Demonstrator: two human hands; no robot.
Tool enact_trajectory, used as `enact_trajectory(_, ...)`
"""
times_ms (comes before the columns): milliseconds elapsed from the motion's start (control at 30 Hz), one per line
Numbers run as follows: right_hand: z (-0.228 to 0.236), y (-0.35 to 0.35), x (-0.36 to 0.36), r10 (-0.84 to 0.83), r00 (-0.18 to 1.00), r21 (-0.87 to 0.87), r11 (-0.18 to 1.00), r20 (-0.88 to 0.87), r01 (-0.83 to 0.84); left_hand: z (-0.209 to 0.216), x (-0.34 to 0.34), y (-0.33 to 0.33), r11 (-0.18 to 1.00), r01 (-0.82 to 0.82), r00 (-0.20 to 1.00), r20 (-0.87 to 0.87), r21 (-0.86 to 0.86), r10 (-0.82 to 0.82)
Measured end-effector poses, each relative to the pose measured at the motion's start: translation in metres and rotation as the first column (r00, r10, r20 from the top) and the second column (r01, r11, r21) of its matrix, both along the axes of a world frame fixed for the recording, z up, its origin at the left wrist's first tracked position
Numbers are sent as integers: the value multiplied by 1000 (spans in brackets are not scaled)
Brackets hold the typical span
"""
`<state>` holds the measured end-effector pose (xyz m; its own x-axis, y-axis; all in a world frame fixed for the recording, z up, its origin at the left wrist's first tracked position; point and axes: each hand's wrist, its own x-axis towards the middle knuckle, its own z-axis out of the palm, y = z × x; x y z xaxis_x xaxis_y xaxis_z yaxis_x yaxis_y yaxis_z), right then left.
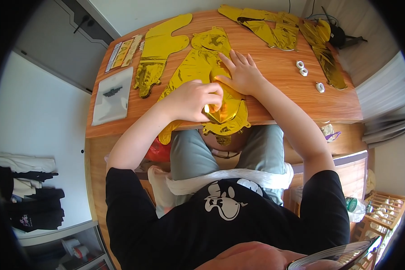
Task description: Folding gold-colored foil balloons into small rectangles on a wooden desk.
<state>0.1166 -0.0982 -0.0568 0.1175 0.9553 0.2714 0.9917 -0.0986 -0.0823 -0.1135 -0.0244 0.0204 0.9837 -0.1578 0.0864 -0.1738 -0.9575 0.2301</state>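
A flat gold foil balloon (pixel 191 67) lies in front of me on the wooden table, its near end hanging over the front edge. My left hand (pixel 198 100) is closed, fingers curled and pinching the foil near that end, where the balloon creases into a shiny peak. Part of the pinch is hidden behind my knuckles. My right hand (pixel 243 74) rests palm down on the balloon's right side, fingers stretched and spread, with its thumb pointing toward the left hand.
More flat gold foil balloons lie at the left (pixel 159 45), far right (pixel 274 27) and right side (pixel 321 49). Small white tape rolls (pixel 301 67) sit on the right. A clear plastic sleeve (pixel 114 96) and printed cards (pixel 123 53) lie left. The table's front edge (pixel 135 129) is near my legs.
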Motion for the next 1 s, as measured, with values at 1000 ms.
enact_trajectory(1000, -2, -1, 1, 13, 1000, 60, 998, 2, -13, -39, -29, -38, 931, -156, 822, 567, 329, -63)
